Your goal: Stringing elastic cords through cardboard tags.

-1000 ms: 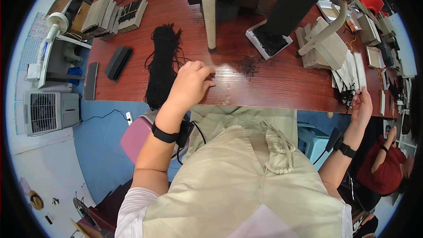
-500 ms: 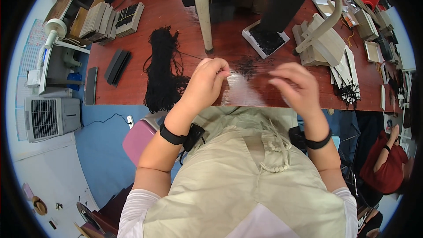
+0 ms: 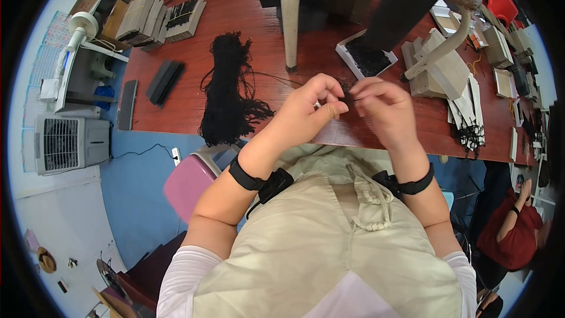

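My left hand [image 3: 315, 106] is closed in a pinch over the table's front part. A thin black cord [image 3: 273, 75] runs into it from a thick bundle of black cords [image 3: 226, 88] lying to its left. Close by on the right, my right hand [image 3: 384, 109] is pinched too, its fingertips nearly meeting the left ones; it is slightly blurred and what it holds is too small to name. Beyond the hands a shallow white box [image 3: 342, 53] holds many tiny black pieces [image 3: 369, 59]. More such bits lie loose on the tabletop, partly hidden by my fingers.
On the reddish wooden table [image 3: 176, 109] stand pale stool legs [image 3: 291, 35], a tall black block [image 3: 406, 9], and stacks of grey card [image 3: 435, 68]. White strips with black cord ends [image 3: 468, 121] lie right. A pink chair [image 3: 188, 188] is below left; another person [image 3: 512, 229] sits right.
My right hand has moved in left to meet my left hand, which has shifted right with the cord. The whole view has shifted slightly.
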Demonstrator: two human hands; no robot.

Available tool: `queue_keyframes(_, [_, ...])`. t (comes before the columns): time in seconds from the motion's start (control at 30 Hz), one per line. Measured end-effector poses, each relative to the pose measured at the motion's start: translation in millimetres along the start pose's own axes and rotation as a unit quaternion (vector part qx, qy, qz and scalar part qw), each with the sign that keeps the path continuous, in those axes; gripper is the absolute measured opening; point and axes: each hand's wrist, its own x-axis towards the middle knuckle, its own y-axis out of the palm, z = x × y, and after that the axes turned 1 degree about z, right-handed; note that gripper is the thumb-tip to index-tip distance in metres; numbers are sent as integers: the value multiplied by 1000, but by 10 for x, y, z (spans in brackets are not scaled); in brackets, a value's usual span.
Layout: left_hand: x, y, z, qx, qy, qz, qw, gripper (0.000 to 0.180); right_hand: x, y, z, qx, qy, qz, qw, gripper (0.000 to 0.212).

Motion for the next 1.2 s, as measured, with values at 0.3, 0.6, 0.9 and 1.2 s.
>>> queue_keyframes(0.3, [-304,-527,62,-237,43,-2,970,9,-155,-861,182,155,-33,-166,973,10])
queue_keyframes(0.6, [-280,-490,-24,-415,133,165,885,16,-163,-816,186,103,-20,-239,966,13])
queue_keyframes(0.9, [-150,-197,-119,-130,15,-19,991,9,-161,-166,284,-157,-44,-42,986,13])
queue_keyframes(1.2, [-27,88,-88,17,28,30,999,9,-43,108,297,-49,111,-46,992,17])
